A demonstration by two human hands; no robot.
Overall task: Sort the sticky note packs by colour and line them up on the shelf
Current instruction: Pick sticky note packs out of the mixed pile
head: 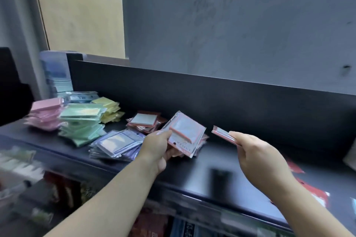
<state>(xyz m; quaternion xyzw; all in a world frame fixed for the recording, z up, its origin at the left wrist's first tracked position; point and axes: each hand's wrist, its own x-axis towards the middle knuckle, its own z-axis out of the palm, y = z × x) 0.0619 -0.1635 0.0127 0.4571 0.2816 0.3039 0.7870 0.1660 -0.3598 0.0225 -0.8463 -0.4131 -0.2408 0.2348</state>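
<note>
Piles of wrapped sticky note packs lie on the black shelf (221,159), sorted by colour: pink (45,113), green (82,123), yellow (109,108), purple (117,143) and salmon (144,121). My left hand (156,146) grips a bundle of salmon packs (185,133), fanned and tilted above the shelf. To the right, my right hand (258,152) pinches a single salmon pack (223,133) by its edge, held just above the shelf and apart from the bundle.
A black back panel (212,98) runs behind the shelf. Blue packs (81,96) sit at the back left beside a stack of boxes (55,75). Red-wrapped items (316,192) lie at the shelf's right end. A lower shelf with goods (63,190) shows below.
</note>
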